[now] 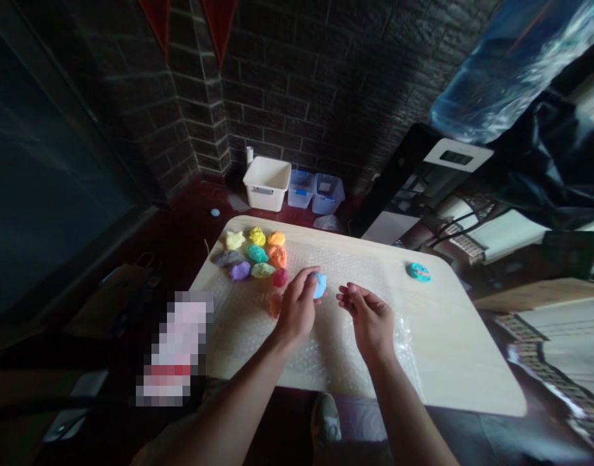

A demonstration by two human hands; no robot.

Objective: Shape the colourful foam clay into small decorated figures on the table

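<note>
My left hand is closed round a light blue lump of modelling clay, held above the bubble wrap. To its right, my right hand has its fingers pinched together, apart from the blue clay; whether a small bit sits between them is hidden. Several coloured clay lumps lie in a group at the table's far left, among them a purple lump, a teal lump and a crimson lump. Partly behind my left hand is an orange-brown lump.
A turquoise clay piece with an orange streak lies at the right of the wooden table. Beyond the table, a white basket and blue plastic bins stand by the brick wall. A water dispenser stands at the right.
</note>
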